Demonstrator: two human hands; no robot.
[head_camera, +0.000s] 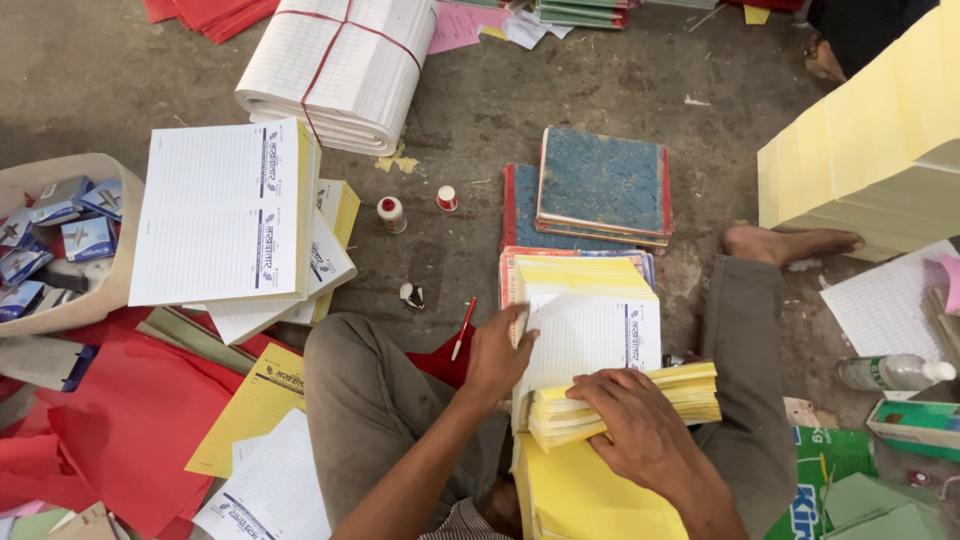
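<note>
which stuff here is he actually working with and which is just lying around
In use:
- left hand on the white ruled sheet
- right hand bending up the yellow and white pad

Lying about:
- blue-covered books
- tied paper roll
- two small bottles
- red pen
- red paper

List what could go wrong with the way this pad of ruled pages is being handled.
The right hand bends back a thick curl of yellow and white sheets; if its grip slips they may spring loose and lose the place. The left hand only presses the white ruled page flat, so the pad could shift. The small red-capped bottle nearby might tip.
</note>
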